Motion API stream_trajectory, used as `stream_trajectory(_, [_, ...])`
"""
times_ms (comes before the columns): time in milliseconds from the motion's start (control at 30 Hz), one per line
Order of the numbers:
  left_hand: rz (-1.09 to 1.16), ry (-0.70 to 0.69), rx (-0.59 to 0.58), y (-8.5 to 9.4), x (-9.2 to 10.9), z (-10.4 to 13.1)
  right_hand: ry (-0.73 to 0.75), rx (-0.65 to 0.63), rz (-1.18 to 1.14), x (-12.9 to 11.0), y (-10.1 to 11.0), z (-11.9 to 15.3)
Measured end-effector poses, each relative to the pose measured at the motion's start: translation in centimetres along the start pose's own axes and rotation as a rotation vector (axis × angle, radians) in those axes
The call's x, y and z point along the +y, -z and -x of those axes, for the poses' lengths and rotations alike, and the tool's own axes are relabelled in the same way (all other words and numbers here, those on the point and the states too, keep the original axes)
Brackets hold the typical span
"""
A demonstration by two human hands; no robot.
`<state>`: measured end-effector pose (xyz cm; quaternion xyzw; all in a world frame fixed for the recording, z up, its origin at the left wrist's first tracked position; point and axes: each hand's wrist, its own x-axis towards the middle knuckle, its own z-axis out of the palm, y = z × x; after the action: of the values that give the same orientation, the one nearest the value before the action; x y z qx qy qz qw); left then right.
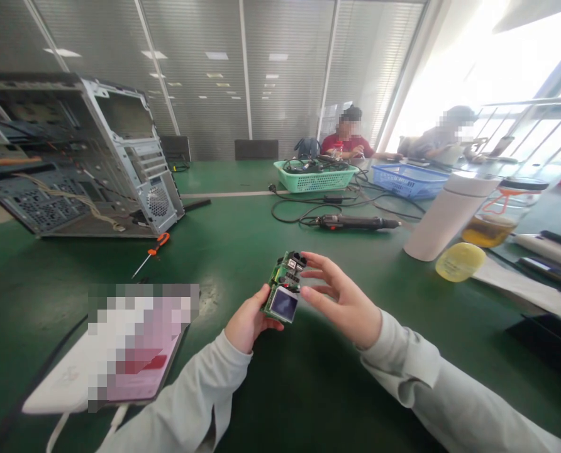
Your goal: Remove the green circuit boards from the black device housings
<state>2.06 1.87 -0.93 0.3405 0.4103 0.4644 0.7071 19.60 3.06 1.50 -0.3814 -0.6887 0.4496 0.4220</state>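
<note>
A small green circuit board [285, 286] with a little square display at its lower end is held up over the green table. My left hand [248, 319] grips its lower left edge, thumb on the near side and fingers curled beneath. At the board's right edge is my right hand [339, 296], its fingers apart and the tips close to the components. Whether those fingertips touch the board I cannot tell. Left of my hands, an orange-handled screwdriver [153, 253] lies in front of the open computer case [160, 195].
A black electric screwdriver [356, 222] with its cable lies beyond my hands. Behind it are a green basket [316, 182] of cables and a blue basket [407, 182]. A white bottle [443, 217] and yellow lid [458, 261] stand right; a phone [143, 377] lies left. Two people sit across.
</note>
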Motion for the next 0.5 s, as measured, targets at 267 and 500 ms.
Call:
stream_trajectory(267, [-0.126,-0.013,0.005,-0.30,-0.14,0.33,-0.011,-0.085,-0.117,1.04,-0.31,0.66])
stream_trajectory(500, [-0.220,-0.070,-0.075,0.10,-0.42,0.42,0.005,-0.132,-0.129,0.86,0.16,0.88])
